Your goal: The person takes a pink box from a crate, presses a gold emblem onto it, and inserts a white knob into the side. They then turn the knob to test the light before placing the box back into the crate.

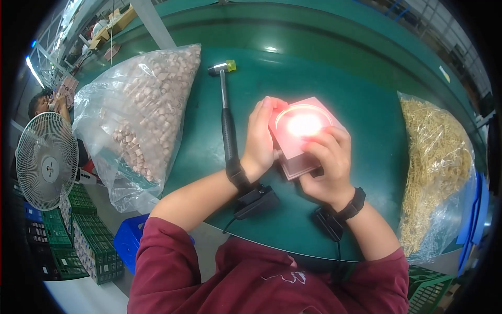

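Note:
A pink square box-shaped piece (298,166) is held between my two hands over the green tabletop. A bright white-pink glow with a round outline covers much of its upper face and washes out the detail there. My left hand (260,135) grips its left side, with the fingertips at the far left corner. My right hand (333,159) holds the right side, fingers bent over the lit face and thumb at the lower edge. Left of my left hand lies a mallet (226,115) with a black grip, a metal shaft and a yellow-green tip.
A clear bag of small pinkish parts (157,94) stands on the left, and a bag of thin yellowish pieces (434,178) on the right. Black devices (256,201) hang at my wrists. A fan (48,162), green crates (94,235) and another person (39,104) are farther left.

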`<move>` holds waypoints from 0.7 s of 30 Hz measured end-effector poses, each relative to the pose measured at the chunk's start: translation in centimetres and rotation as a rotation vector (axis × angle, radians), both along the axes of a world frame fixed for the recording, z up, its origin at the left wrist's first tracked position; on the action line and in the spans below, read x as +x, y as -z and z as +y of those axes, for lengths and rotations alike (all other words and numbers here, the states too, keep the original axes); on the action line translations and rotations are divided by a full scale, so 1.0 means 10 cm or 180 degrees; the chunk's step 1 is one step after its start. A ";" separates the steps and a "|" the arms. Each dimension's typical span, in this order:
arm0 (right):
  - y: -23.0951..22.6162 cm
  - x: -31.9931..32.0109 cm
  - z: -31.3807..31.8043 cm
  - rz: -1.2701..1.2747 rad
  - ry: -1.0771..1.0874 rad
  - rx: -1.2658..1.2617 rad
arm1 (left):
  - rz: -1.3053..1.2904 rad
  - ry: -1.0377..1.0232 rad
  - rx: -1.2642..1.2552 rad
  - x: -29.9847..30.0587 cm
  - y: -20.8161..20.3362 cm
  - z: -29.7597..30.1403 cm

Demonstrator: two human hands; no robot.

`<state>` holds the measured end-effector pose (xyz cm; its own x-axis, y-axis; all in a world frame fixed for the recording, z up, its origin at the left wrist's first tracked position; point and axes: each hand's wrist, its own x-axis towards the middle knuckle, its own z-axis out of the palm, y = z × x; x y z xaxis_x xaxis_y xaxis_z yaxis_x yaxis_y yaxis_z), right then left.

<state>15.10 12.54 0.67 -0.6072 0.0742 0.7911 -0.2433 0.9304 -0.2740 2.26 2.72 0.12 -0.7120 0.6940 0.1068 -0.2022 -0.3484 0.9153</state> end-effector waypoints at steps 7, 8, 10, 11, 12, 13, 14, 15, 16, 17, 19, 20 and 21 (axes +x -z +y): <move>0.03 -0.01 0.00 0.0032 0.0004 -0.0010 | 0.0077 -0.0016 -0.0034 -0.01 0.03 0.00; 0.03 -0.01 0.00 0.0046 0.0004 -0.0003 | 0.0122 -0.0030 -0.0034 -0.02 0.03 -0.01; 0.02 -0.01 0.00 0.0024 0.0004 -0.0008 | 0.0069 -0.0008 -0.0013 -0.02 0.02 0.00; 0.02 -0.01 0.01 0.0005 -0.0001 -0.0012 | 0.0018 0.0010 0.0010 -0.02 0.01 0.00; 0.01 -0.01 0.01 -0.0014 -0.0007 -0.0015 | -0.0032 0.0027 0.0033 -0.02 0.00 0.01; 0.01 -0.01 0.01 -0.0012 -0.0004 -0.0015 | -0.0031 0.0030 0.0033 -0.02 0.00 0.01; 0.01 0.00 0.01 -0.0008 -0.0007 -0.0023 | -0.0026 0.0025 0.0022 -0.01 0.00 0.01; 0.01 0.00 0.00 -0.0004 -0.0011 -0.0032 | -0.0022 0.0019 0.0011 -0.01 0.00 0.00; 0.01 0.00 0.00 -0.0001 -0.0015 -0.0041 | -0.0019 0.0014 -0.0001 0.00 0.00 0.00; 0.01 0.01 0.00 -0.0003 -0.0017 -0.0044 | -0.0021 0.0012 -0.0003 0.01 0.00 0.00; 0.02 0.01 -0.01 0.0023 -0.0017 -0.0034 | -0.0164 -0.0157 0.0188 0.03 0.01 0.03; 0.03 0.00 -0.01 0.0036 -0.0017 -0.0027 | -0.0234 -0.0241 0.0286 0.03 0.02 0.04; 0.02 0.00 -0.01 0.0037 -0.0016 -0.0026 | -0.0234 -0.0241 0.0287 0.03 0.02 0.04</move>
<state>15.10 12.49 0.42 -0.5984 0.0777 0.7974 -0.2512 0.9269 -0.2788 2.54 3.15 -0.10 -0.7701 0.6280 0.1120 -0.2375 -0.4453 0.8633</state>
